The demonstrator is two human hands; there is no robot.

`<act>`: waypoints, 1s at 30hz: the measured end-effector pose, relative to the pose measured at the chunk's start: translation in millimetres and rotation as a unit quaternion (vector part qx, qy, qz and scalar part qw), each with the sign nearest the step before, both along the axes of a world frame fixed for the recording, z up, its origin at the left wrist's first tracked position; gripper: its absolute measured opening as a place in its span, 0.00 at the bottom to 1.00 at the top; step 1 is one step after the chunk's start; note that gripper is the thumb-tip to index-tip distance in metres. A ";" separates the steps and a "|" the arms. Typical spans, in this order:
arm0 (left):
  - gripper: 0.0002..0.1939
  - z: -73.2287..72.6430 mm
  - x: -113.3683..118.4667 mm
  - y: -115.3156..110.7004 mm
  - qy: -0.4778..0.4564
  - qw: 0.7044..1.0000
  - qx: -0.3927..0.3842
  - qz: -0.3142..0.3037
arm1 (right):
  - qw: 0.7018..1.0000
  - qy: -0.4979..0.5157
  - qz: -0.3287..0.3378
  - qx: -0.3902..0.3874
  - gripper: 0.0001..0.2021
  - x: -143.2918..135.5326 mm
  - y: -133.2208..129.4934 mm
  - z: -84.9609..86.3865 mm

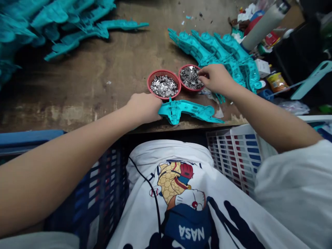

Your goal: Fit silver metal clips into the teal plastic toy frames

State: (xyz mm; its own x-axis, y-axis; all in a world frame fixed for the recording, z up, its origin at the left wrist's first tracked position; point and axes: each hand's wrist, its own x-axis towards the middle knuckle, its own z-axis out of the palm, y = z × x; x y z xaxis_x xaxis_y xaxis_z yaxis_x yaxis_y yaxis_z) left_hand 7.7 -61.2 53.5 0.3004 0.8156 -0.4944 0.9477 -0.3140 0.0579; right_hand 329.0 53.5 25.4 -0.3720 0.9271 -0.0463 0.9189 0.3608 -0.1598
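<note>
A teal plastic part (197, 109) lies along the table's front edge, its left end gripped by my left hand (145, 108). Just behind it stands a red basket (151, 90) of small shiny metal pieces (164, 86). A second red basket (191, 89), right beside the first, holds darker metal pieces (190, 76). My right hand (214, 77) is at the right rim of that second basket, thumb and forefinger brought close together at the pieces. Whatever may be between those fingertips is too small to make out.
Teal parts are heaped on the wooden table (124, 58) at the back left. Several more teal parts (220, 48) lie in a row behind my right hand. A bottle (266, 26) and clutter fill the right; a white crate (238, 152) stands below the edge.
</note>
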 end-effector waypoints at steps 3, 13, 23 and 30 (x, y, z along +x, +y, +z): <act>0.31 2.7 1.6 -0.9 0.030 0.999 -0.003 -0.012 | 0.999 -0.008 -0.021 -0.030 0.21 -14.0 28.4 -18.6; 0.34 -4.7 -5.5 10.7 0.022 0.999 -0.020 -0.013 | 0.993 0.059 -0.100 -0.008 0.11 -27.9 31.2 -29.3; 0.35 -7.9 0.0 7.4 0.015 0.999 -0.028 -0.013 | 0.996 0.072 0.039 -0.044 0.12 6.9 -25.3 20.7; 0.35 -24.0 -5.1 15.3 0.031 0.999 -0.005 -0.017 | 0.978 0.115 0.108 -0.134 0.14 9.1 -75.4 16.7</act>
